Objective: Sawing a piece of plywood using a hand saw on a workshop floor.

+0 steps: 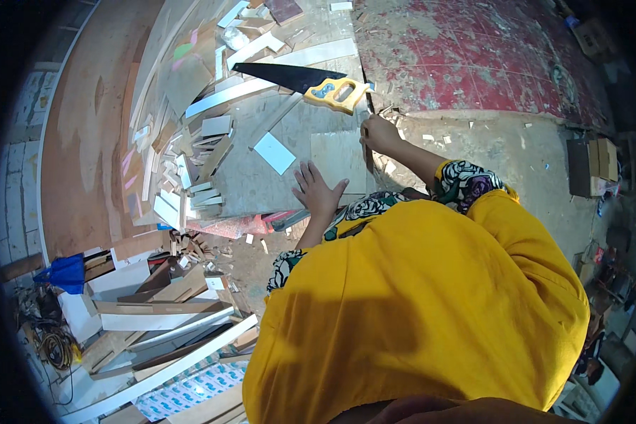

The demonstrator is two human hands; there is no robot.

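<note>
My left hand (319,192) lies on the worktable (251,191) near its front edge, fingers spread, at the left side of a pale square board (338,157). At the table's right edge, beside that board, my right hand (381,136) is closed with its fingers together. What it grips, if anything, I cannot make out. Farther back rests a hand saw (336,93) with a dark blade and yellow handle, its handle end by the right edge. A small white rectangular panel (274,153) lies just beyond my left fingertips.
Wood offcuts (198,152) and white strips (233,95) crowd the table's left and back. A large brown board (92,127) stands farther left. Boards and scraps (155,311) are heaped at the lower left. Cardboard boxes (602,159) sit on the right; wood chips dot the floor.
</note>
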